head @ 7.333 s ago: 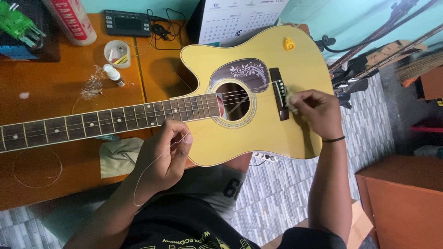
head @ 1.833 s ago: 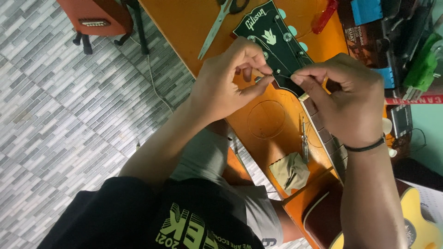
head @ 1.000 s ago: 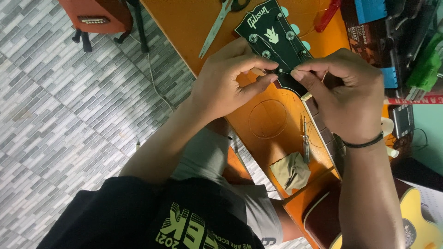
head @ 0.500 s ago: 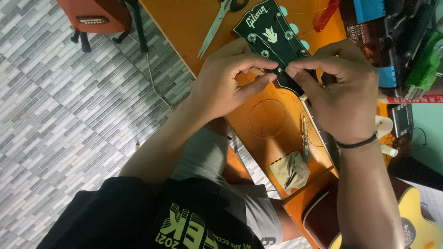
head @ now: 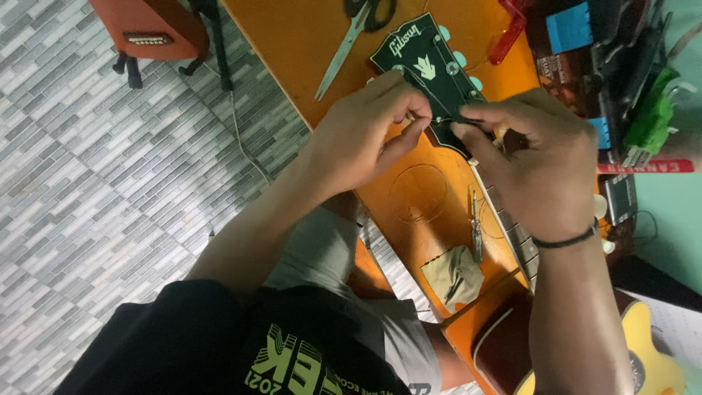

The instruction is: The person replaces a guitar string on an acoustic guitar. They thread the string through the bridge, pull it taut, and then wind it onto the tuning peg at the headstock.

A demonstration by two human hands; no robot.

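Where headstock (head: 424, 69) overhangs, both hands pinch string.

Grey and white tiles in a staggered brick pattern cover the floor (head: 95, 205) on the left. An orange wooden table (head: 307, 51) runs diagonally across the view. An orange-red stool (head: 150, 29) stands at the top, a pale teal wall (head: 669, 212) at right.
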